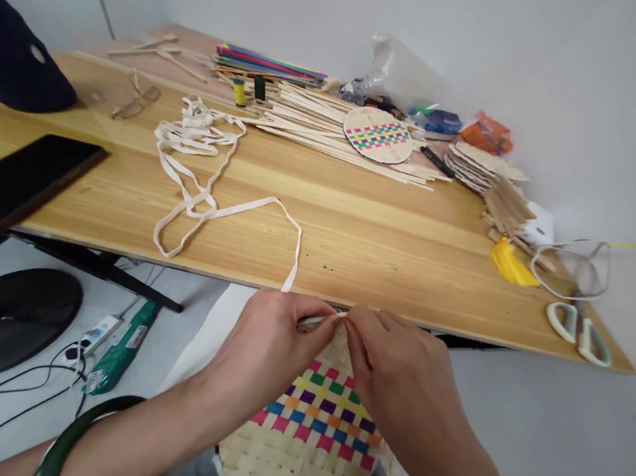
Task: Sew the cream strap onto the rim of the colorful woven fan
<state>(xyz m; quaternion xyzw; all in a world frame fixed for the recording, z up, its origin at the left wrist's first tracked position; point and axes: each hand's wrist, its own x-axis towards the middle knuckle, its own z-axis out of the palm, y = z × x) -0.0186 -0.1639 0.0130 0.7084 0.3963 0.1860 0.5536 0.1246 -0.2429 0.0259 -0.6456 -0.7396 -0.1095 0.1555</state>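
A round woven piece (295, 452) with rows of pink, blue, orange, purple and green squares rests on the lap, below both hands. My left hand (283, 340) comes in from the left, a green bangle on its wrist, and pinches the white tape at the piece's upper edge. Close beside it, my right hand (396, 358) pinches the same edge, fingertips nearly touching the left thumb. From behind the left hand the white tape (298, 240) runs up onto the table to a loose tangle.
On the wooden table (352, 242) lie pale strips (311, 121), a smaller woven disc (378, 135), thread spools (239, 92), a black tablet (22, 182) and, at the right corner, scissors (578, 328). A power strip (98, 333) is on the floor.
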